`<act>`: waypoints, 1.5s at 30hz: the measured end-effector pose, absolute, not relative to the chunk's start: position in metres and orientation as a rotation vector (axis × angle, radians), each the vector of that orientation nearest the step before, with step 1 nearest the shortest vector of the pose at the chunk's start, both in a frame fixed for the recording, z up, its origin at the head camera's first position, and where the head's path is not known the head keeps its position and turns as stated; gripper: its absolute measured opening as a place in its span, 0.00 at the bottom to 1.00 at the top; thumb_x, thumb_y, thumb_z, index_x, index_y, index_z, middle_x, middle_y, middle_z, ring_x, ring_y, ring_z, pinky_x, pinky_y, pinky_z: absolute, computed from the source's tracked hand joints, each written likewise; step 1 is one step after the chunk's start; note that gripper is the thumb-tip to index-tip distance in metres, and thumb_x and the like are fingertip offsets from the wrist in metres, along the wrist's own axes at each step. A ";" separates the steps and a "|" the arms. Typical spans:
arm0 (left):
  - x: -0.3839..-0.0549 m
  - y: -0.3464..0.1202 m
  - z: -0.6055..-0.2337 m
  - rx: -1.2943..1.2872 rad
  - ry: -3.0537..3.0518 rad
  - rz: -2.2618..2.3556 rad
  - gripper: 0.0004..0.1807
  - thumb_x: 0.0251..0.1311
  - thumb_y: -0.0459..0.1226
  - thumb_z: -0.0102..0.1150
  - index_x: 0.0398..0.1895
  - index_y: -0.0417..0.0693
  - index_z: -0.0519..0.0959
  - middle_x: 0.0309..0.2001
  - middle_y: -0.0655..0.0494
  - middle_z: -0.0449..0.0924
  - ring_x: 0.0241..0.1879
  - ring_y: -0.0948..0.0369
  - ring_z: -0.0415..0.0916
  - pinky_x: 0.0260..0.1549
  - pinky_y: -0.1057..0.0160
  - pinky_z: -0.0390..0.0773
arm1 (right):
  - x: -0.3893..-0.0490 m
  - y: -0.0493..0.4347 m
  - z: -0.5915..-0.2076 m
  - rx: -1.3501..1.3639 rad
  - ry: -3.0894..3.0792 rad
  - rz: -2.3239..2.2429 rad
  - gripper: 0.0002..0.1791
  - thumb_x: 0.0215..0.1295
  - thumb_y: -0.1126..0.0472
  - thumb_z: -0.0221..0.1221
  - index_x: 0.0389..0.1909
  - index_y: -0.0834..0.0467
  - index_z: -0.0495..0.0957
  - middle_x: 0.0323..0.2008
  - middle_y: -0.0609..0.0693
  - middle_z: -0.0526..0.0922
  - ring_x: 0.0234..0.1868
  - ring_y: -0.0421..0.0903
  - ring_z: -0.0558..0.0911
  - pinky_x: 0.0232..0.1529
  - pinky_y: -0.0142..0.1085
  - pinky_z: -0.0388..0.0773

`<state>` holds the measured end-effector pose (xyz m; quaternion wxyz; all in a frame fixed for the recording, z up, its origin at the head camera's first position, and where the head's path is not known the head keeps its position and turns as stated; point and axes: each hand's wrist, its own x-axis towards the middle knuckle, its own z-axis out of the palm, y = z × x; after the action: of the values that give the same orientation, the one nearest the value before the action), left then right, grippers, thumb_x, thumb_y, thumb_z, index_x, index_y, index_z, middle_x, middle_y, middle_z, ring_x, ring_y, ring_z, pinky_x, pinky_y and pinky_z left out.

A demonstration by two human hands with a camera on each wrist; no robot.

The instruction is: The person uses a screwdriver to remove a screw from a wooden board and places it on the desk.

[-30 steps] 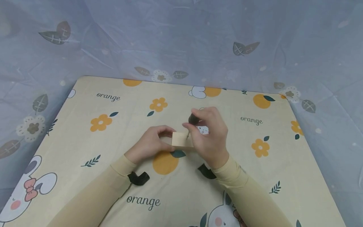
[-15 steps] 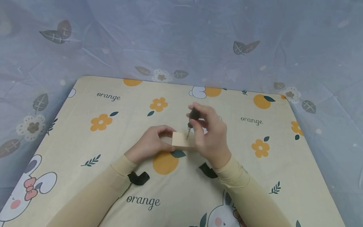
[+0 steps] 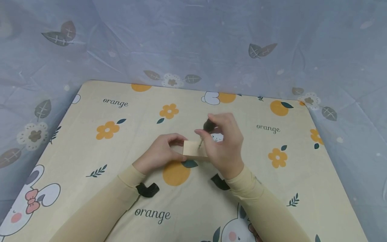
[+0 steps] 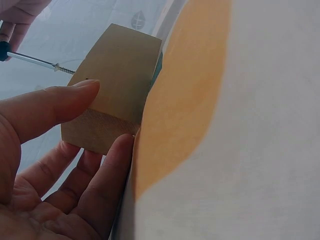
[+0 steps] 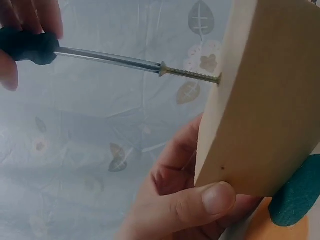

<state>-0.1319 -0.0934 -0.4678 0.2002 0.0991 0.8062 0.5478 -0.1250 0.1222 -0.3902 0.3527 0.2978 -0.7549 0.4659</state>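
In the head view my left hand (image 3: pixel 160 153) holds the left end of a pale wooden block (image 3: pixel 191 149), thumb on the near side and fingers behind. My right hand (image 3: pixel 225 144) grips the dark handle of a screwdriver (image 3: pixel 208 126) above the block. The right wrist view shows the screwdriver's metal shaft meeting the head of a brass-coloured screw (image 5: pixel 190 75). The screw's tip sits in the block's upper face, with most of its thread still exposed. A small dark hole marks the block close to my left thumb. My right hand hides the block's right end in the head view.
The block rests on a cream tablecloth (image 3: pixel 130 151) printed with oranges, flowers and rabbits. A pale blue-grey patterned curtain (image 3: pixel 193 40) hangs behind the table. Dark curved pieces (image 3: pixel 148 190) show at both wrists.
My right hand lifted and turned around the screwdriver handle half a second ago, then came back down close to its earlier pose. My left hand and the wooden block have stayed still.
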 end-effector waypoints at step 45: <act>-0.135 -0.094 -0.472 0.273 2.273 1.524 0.28 0.51 0.37 0.83 0.57 0.57 0.86 0.53 0.60 0.90 0.57 0.57 0.84 0.68 0.46 0.77 | -0.122 0.120 -0.388 0.894 -1.958 1.246 0.20 0.63 0.78 0.68 0.56 0.70 0.83 0.46 0.63 0.89 0.41 0.52 0.90 0.46 0.37 0.90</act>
<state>-0.1347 -0.0938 -0.4720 0.1943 0.0975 0.8107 0.5436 -0.1222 0.1201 -0.3881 0.3214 0.3404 -0.7456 0.4742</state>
